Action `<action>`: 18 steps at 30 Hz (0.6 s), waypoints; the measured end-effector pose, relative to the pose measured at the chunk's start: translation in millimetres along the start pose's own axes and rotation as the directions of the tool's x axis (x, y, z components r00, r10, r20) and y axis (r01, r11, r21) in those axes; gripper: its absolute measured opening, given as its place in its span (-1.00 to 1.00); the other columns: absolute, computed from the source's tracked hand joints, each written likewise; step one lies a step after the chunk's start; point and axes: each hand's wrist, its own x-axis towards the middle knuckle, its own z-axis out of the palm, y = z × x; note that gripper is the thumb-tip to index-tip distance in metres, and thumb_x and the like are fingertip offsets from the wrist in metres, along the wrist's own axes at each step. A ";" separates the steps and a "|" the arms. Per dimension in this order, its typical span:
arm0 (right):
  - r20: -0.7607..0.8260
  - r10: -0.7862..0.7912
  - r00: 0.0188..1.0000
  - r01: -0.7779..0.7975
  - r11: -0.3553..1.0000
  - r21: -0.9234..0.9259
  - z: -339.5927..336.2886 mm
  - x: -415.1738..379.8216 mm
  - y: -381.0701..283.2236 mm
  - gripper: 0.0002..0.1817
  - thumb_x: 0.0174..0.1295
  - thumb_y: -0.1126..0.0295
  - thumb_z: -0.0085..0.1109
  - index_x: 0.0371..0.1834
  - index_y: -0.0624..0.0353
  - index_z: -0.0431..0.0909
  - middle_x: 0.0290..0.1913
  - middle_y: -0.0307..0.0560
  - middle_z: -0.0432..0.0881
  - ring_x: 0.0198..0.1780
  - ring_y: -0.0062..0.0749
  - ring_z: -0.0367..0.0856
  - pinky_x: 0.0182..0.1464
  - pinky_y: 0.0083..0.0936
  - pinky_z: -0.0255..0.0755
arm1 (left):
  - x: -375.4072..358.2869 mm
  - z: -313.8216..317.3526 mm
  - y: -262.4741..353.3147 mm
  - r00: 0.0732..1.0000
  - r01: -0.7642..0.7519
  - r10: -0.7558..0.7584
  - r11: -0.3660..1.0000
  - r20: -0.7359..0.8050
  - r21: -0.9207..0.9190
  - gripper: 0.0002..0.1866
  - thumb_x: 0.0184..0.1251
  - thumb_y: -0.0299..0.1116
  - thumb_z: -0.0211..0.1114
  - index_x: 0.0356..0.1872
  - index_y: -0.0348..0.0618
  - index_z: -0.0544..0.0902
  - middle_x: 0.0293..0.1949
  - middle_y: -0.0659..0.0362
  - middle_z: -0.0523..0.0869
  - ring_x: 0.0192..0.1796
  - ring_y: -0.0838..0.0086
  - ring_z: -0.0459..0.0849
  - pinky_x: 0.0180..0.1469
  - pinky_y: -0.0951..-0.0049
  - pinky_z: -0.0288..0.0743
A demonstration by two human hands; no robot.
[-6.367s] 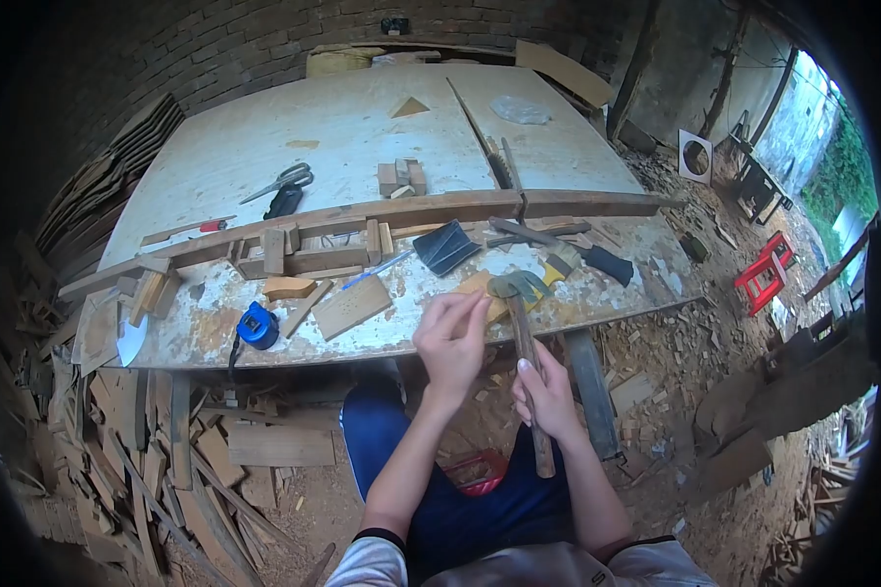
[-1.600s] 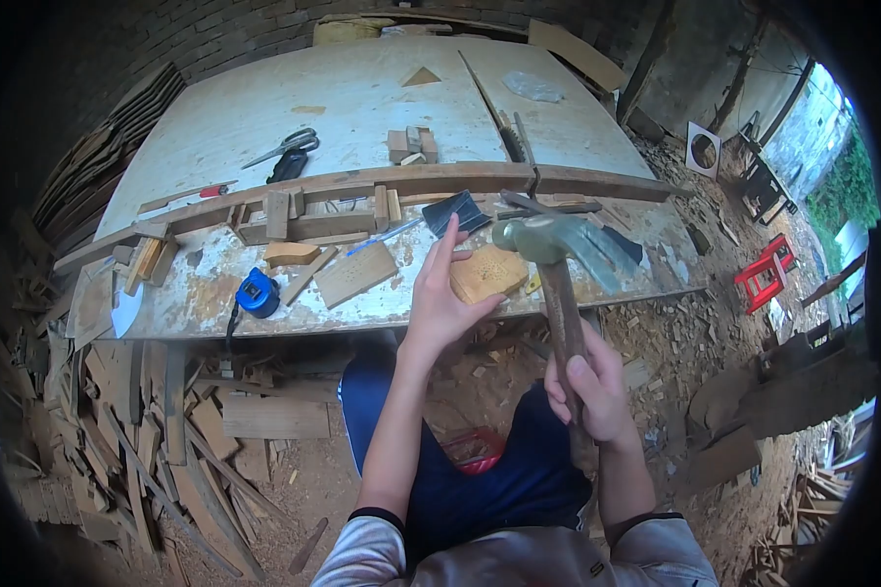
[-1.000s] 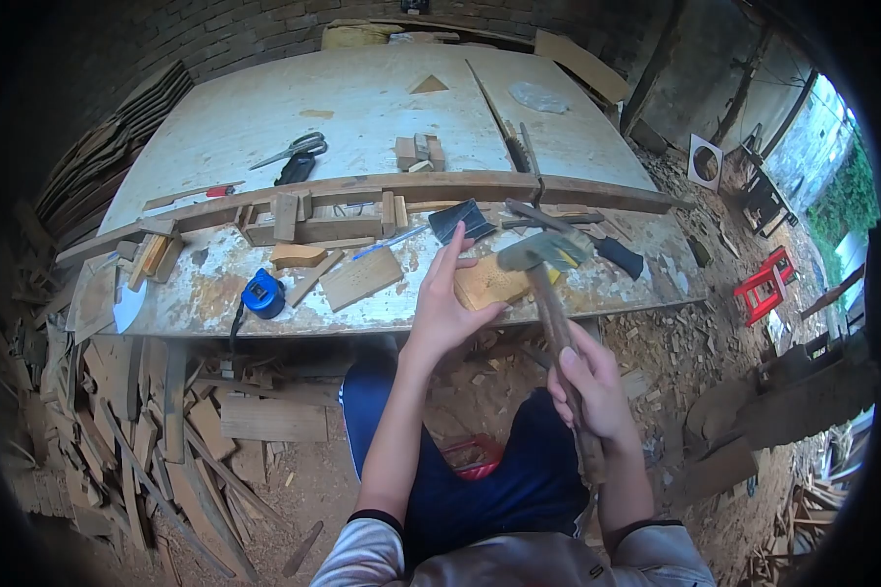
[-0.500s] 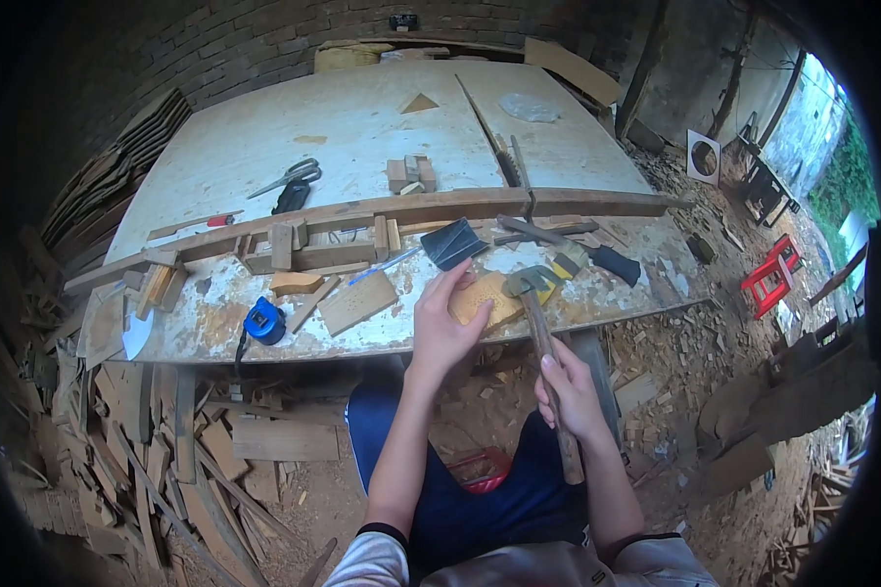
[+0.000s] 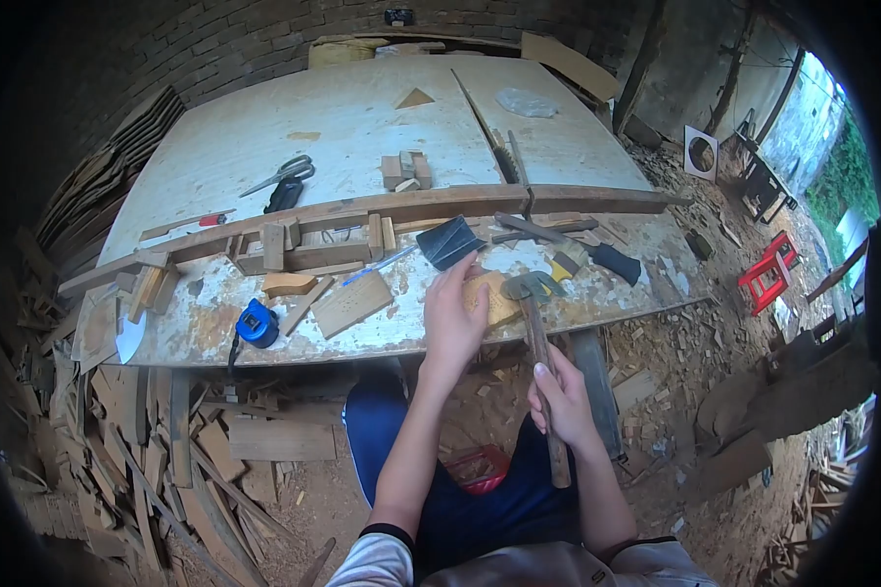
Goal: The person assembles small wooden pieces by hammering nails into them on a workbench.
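Note:
My right hand is wrapped round the wooden handle of a hammer. The hammer's metal head rests on or just above the right end of a small yellowish wood block near the bench's front edge. Gripping this block from the left is my left hand, its thumb beside the hammer head and its fingers reaching over the far side. A dark folded sheet, perhaps sandpaper, lies just beyond those fingers. Behind the hammer head is a yellow-and-black brush-like tool, partly hidden.
Left on the bench are a blue tape measure, a flat board and a blue pen. A long wooden rail crosses behind them, with scissors beyond. Scrap wood covers the floor; a red stool stands right.
My left hand has shifted slightly right, its thumb now higher along the block. The hammer handle's lower end has swung a little left with my right hand. The view has shifted slightly.

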 end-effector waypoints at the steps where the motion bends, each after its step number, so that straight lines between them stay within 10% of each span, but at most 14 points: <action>1: -0.002 0.002 1.000 -0.002 1.000 -0.010 0.8 0.1 0.1 -0.46 0.78 0.24 0.05 0.71 0.14 0.31 -0.50 -0.32 0.45 -0.66 -0.70 0.34 -0.63 -0.64 0.26 | -0.6 -0.7 -1.3 1.000 -0.005 0.005 1.000 0.029 0.013 -0.46 0.45 -0.49 0.41 0.45 -0.16 0.64 0.09 0.02 0.90 0.13 0.02 0.79 0.31 0.10 0.57; 18: -0.011 -0.023 1.000 0.023 1.000 -0.013 0.5 -0.3 4.2 -0.46 0.76 0.26 0.10 0.70 0.14 0.34 -0.50 -0.32 0.45 -0.66 -0.71 0.33 -0.63 -0.64 0.24 | 1.1 -3.2 1.0 0.998 -0.025 0.023 0.999 0.065 0.038 -0.43 0.56 -0.59 0.10 0.57 -0.12 0.50 0.05 -0.01 0.94 -0.09 0.03 0.88 0.19 0.13 0.62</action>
